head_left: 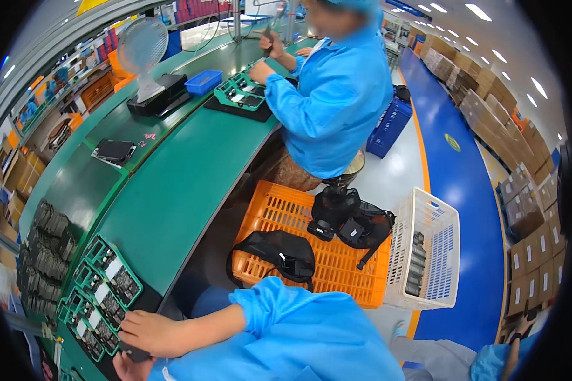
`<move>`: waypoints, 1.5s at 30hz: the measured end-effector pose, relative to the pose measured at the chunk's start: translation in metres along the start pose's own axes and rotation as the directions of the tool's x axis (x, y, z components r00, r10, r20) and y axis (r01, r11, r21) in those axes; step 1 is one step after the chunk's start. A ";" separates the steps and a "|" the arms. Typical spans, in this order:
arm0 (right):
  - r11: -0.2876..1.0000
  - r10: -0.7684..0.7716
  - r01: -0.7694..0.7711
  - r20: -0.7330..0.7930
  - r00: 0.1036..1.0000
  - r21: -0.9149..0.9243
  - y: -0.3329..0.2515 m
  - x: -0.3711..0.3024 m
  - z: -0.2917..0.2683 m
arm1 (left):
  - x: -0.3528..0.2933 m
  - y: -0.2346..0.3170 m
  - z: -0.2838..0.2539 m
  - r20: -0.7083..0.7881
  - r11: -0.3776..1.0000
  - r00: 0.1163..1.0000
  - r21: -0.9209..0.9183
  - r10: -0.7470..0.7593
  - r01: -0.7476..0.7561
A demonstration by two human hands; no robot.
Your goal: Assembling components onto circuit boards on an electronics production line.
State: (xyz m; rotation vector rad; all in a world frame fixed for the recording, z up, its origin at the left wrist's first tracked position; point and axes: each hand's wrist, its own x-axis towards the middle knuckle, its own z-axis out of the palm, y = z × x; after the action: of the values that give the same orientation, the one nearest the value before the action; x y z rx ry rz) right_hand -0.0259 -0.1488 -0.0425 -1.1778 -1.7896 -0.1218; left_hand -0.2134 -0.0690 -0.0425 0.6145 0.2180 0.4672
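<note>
My right hand (154, 333) reaches in from the right, its fingers bent and close together over a dark grey flat piece (133, 353). Just below, my left hand (133, 368) grips the same piece from its lower side; part of that hand is cut off by the picture's edge. What kind of piece this is, I cannot make out. Right beside my fingers lie several green frames (96, 294) holding dark circuit boards with pale strips, set on a black mat (147, 303) on the green bench (178, 193).
Stacked dark grey parts (44, 254) line the bench's far left. Beyond are a dark device (114, 151), a fan (143, 51) and a blue tray (203, 82). A co-worker (337, 101) handles another green frame. An orange crate (279, 209) with black bags and a white basket (451, 254) stand right.
</note>
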 end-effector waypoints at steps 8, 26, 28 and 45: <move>0.981 0.072 -0.122 0.305 0.950 0.149 0.000 -0.013 -0.052 | 0.022 -0.049 0.053 -0.142 0.979 0.985 0.164 -0.100 0.123; 0.978 -0.114 0.011 0.492 0.863 0.208 0.073 0.042 -0.094 | 0.007 -0.041 0.056 -0.214 0.971 0.976 -0.218 0.048 -0.095; 0.999 -0.038 0.022 0.439 0.898 0.040 0.089 0.051 -0.087 | 0.000 -0.034 0.057 -0.225 0.972 0.972 -0.203 0.071 -0.118; 0.976 -0.034 0.136 0.497 0.867 -0.170 0.074 0.051 -0.077 | -0.015 -0.020 0.057 -0.338 0.968 0.923 -0.101 0.183 -0.229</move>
State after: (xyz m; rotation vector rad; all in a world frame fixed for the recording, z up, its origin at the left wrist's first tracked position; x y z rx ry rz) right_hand 0.0766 -0.1174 0.0085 -1.3581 -2.3251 -0.0551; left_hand -0.2004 -0.1190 -0.0082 0.4218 0.4351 0.7840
